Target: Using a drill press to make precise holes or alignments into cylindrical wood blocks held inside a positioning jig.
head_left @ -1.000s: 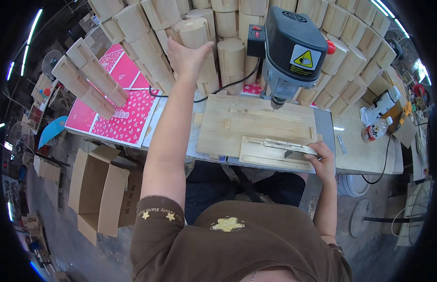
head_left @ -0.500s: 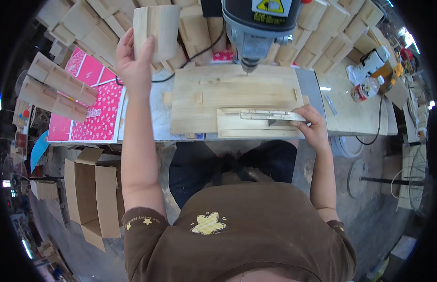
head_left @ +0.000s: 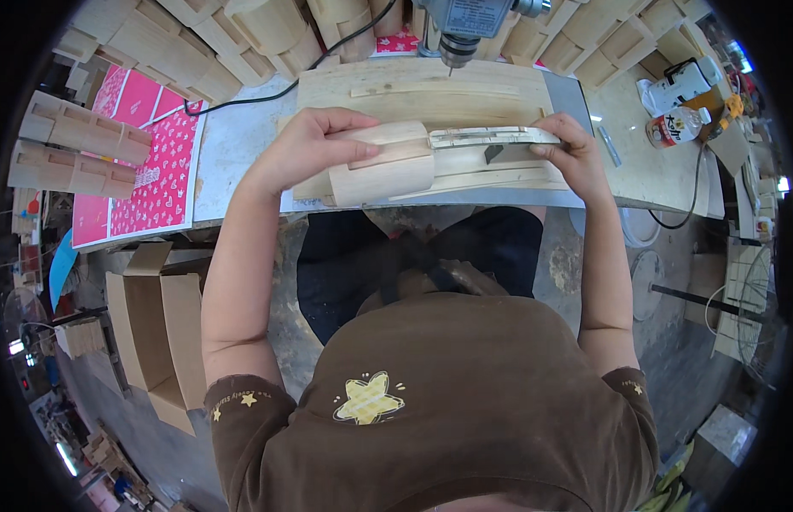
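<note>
At the near edge of the flat wooden board point(head_left: 324, 87), gripping a grooved wooden cylinder point(head_left: 392, 173) on its side between thumb and fingers of the left hand point(head_left: 296, 152), end-on to a narrow pale strip point(head_left: 486, 136) (contact too close to tell), and pinching that strip's right end with the right hand point(head_left: 580, 158).

The top edge cuts off the drill press point(head_left: 471, 19) and the stacked wooden blocks point(head_left: 268, 26) at the back. The left hand point(head_left: 309, 149) hides part of its wooden cylinder point(head_left: 388, 177); the right hand point(head_left: 575, 155) covers the end of the pale strip point(head_left: 482, 136). Clutter point(head_left: 51, 418) along the far left is too small to tell
</note>
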Available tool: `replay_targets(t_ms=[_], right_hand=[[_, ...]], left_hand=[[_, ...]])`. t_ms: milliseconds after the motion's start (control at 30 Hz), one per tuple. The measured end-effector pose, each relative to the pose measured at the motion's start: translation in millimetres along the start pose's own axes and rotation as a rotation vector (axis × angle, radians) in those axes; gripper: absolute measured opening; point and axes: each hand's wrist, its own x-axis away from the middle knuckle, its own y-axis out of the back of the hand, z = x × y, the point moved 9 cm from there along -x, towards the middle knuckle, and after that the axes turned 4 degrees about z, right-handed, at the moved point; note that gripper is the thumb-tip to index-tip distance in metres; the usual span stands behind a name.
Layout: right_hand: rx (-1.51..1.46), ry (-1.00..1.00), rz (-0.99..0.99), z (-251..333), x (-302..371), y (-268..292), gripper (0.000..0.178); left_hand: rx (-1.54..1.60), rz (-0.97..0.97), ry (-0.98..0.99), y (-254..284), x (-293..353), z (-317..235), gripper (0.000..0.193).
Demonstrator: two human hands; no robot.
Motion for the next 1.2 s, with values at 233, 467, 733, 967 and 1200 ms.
replay_targets(t_ms=[233,467,733,967,1200], right_hand=[[-0.005,0.025,0.029,4.4,-2.1,-1.3,0.025],[0.016,-0.013,0.046,7.2,-0.8,-1.7,0.025],[0.156,0.006,-0.02,16.6,1.2,-15.3,0.029],[0.039,0.017,-0.389,-13.0,35.6,-34.1,0.085],[0.326,0.032,-0.5,-10.1,-0.5,-30.9,0.085]], left_hand=[[0.058,0.025,-0.009,2.7,-15.7,14.8,0.042],[-0.04,-0.133,-0.226,-8.3,-23.7,5.1,0.03],[0.09,-1.024,-0.488,-16.9,23.8,25.7,0.034],[-0.332,-0.843,-0.488,-82.9,50.2,20.9,0.069],[-0.583,-0.85,-0.387,-71.5,11.5,11.9,0.086]])
